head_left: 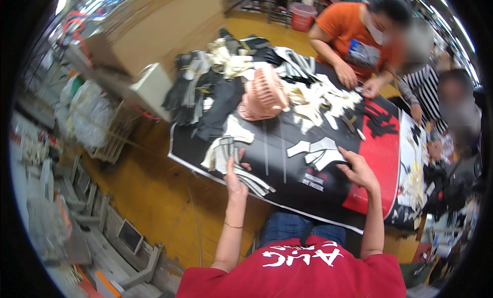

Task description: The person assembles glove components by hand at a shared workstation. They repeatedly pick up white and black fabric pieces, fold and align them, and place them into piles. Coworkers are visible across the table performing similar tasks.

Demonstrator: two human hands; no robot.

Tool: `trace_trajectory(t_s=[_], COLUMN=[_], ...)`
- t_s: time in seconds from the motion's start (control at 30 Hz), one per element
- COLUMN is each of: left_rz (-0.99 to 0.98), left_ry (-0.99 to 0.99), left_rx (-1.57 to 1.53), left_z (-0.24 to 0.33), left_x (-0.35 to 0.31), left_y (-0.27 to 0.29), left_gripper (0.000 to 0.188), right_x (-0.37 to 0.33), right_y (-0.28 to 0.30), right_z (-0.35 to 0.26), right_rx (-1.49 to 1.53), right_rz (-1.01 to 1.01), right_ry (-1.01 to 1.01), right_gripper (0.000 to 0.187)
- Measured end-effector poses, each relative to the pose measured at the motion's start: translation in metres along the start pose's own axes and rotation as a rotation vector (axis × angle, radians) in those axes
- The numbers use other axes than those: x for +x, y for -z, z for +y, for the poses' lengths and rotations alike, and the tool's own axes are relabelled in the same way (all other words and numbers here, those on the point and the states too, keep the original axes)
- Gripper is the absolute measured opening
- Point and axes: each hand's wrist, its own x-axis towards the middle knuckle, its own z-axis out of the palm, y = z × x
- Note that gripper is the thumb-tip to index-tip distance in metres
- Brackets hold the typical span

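Note:
My left hand (236,179) is closed around a bundle of grey-and-white fabric strips (224,150) near the table's front left edge. Some strips of the bundle fan out toward the front edge. Further right, my right hand (361,170) has its thumb and fingers apart at the right end of a few white cut pieces with dark edges (322,153). These pieces overlap on the black table cover (277,177). Cream-white fabric pieces (237,129) lie just beyond my left hand.
A pink plastic basket (264,95) stands mid-table among heaps of black, grey and cream pieces (197,87). Across the table a person in orange (341,28) handles cream pieces (328,95). Dark gloves (379,120) lie on the red part. A large cardboard sheet (164,28) stands back left.

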Motion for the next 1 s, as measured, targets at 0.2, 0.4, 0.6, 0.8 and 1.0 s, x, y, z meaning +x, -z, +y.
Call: trace_trajectory(t_s=[0.2,0.4,0.6,0.8,1.0], left_rz=[-0.119,-0.414,-0.524,-0.502,-0.422], left_ry=[-0.032,0.171,0.361,0.372,0.403], left_rx=[0.294,0.624,0.637,0.772,0.725], left_z=[-0.003,-0.046,-0.100,-0.122,-0.118], left_x=[-0.023,-0.058,-0.058,-0.056,-0.059], left_y=[-0.028,-0.094,-0.148,-0.155,-0.154], left_gripper=[0.034,0.037,0.028,0.028,0.026], right_x=[-0.068,-0.066,-0.045,-0.050,-0.057], right_y=[0.026,0.027,0.037,0.019,0.033], right_z=[0.068,0.068,0.065,0.071,0.068], right_rx=[-0.203,-0.137,-0.189,-0.163,0.084], right_rz=[0.085,0.206,0.179,0.176,0.103], right_ry=[-0.290,-0.188,-0.173,-0.179,-0.091], right_gripper=[0.068,0.076,0.065,0.050,0.032])
